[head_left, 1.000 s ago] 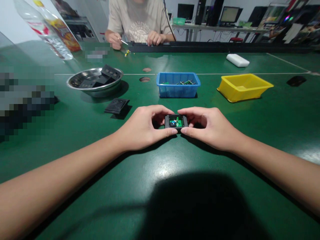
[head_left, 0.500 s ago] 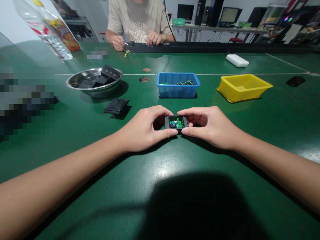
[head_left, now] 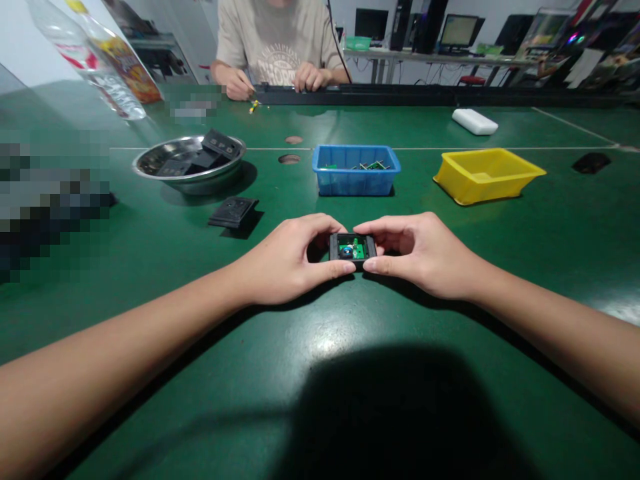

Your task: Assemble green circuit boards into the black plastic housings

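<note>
Between both hands is a small black plastic housing (head_left: 371, 248), its open side turned toward me. Inside it sits a green circuit board (head_left: 359, 249) with a round dark lens-like part. My left hand (head_left: 295, 257) grips the left end, thumb along the near edge and fingers behind. On the right end, my right hand (head_left: 420, 253) has its thumb at the near corner and index finger at the far edge. The thumb tips lie close together. Whether the housing touches the table is hidden. A loose black plastic piece (head_left: 233, 212) lies left of my left hand.
A steel bowl (head_left: 193, 177) holds black plastic parts. Beyond my hands stand a blue bin (head_left: 356, 181) with circuit boards and a yellow bin (head_left: 490, 183). A white object (head_left: 475, 121) lies farther back. Across the green table (head_left: 330, 333), a person (head_left: 280, 47) works behind a long black bar (head_left: 400, 95).
The housing has tipped slightly, so a bit more of the board and lens shows. Both hands keep their hold nearly in place. The person opposite has shifted a hand slightly.
</note>
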{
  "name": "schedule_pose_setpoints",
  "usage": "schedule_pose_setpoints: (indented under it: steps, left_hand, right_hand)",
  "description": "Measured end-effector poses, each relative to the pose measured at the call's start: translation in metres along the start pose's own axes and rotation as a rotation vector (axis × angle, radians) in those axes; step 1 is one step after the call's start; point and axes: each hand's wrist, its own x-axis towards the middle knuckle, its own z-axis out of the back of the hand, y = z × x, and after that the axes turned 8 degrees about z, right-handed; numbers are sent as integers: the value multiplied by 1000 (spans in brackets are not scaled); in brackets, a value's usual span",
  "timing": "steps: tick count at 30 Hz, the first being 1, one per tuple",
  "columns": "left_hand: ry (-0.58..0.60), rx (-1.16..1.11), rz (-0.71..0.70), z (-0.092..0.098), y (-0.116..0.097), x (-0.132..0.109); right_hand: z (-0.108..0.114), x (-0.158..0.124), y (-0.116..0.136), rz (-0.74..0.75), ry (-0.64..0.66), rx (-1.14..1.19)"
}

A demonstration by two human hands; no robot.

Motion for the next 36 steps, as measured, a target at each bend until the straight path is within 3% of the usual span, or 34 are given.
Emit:
schedule_pose_setpoints:
  steps: [17, 36]
  left_hand:
    - [-13, 79, -72, 4, -2, 0]
    - [-83, 54, -96, -3, 2, -3]
  right_hand:
    - [2, 1, 4, 34, 2, -127]
    - [-3, -4, 0, 191, -36, -437]
